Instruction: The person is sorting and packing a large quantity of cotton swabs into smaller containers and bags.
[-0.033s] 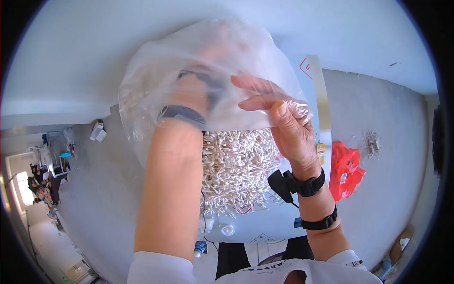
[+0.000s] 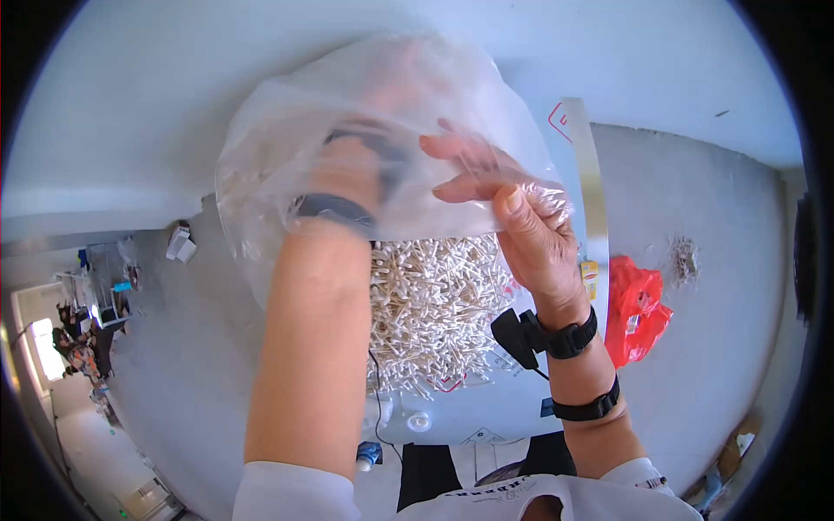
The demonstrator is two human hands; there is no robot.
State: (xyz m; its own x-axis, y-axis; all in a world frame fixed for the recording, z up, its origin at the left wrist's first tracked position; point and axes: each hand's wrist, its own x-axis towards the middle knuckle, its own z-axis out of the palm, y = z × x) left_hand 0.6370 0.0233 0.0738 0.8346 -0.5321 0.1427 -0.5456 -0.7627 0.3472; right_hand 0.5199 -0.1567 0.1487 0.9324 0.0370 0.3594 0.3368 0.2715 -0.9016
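Clear plastic bag [image 2: 278,130]: at the far side of the cotton swab heap [image 2: 434,304];
Left hand [image 2: 398,78]: inside the bag, beyond the heap; blurred, grip cannot be told;
Right hand [image 2: 537,239]: beside the heap, pinching the bag's rim;
Red bag [image 2: 627,300]: right of the heap

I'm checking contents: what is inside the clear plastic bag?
Through the clear plastic bag, the left hand and its forearm's dark straps show blurrily, as do fingers of the right hand. The cloudy film hides whether the left hand holds anything.
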